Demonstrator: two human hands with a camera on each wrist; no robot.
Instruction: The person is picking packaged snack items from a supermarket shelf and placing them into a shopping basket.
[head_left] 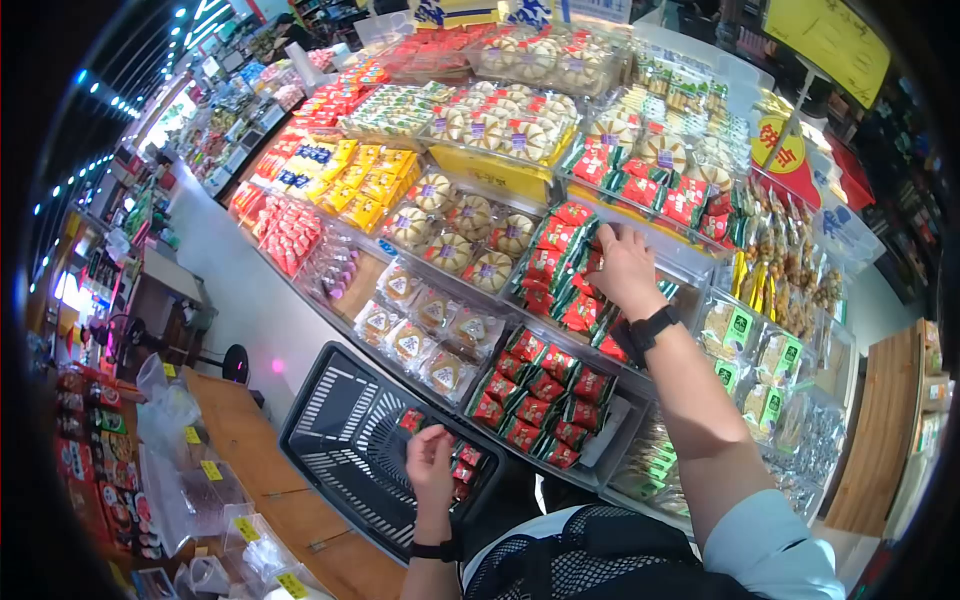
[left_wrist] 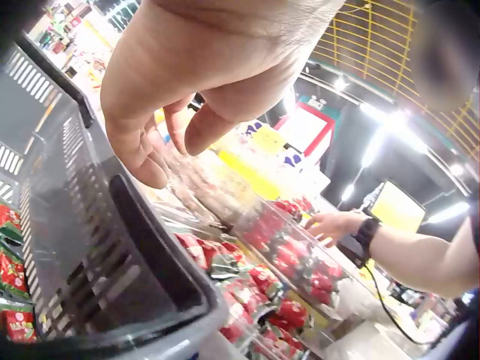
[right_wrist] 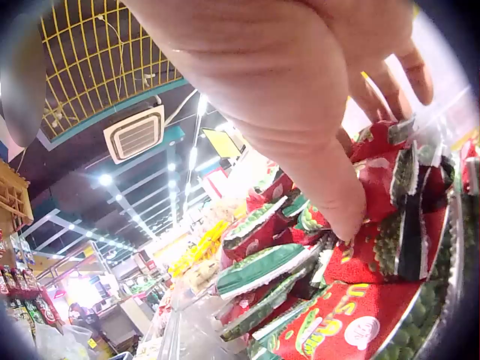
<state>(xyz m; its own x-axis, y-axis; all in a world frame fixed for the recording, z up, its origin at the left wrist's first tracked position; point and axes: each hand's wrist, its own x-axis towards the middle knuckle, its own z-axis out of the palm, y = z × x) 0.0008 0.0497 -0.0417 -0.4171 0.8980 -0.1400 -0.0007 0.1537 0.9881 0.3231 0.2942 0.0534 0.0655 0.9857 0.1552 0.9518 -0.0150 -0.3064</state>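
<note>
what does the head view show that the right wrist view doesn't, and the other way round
Only the head view: the left hand and the dark band on the right wrist.
Only the right wrist view: the yellow ceiling grid and square ceiling vent.
Both: the right hand at red-and-green packets.

Pale-blue short sleeve [head_left: 775,550], a black band [head_left: 655,328] on each wrist, black mesh [head_left: 590,552], perhaps a bag.

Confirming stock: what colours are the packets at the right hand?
Mainly red and green packets, clearest in the right wrist view.
</note>
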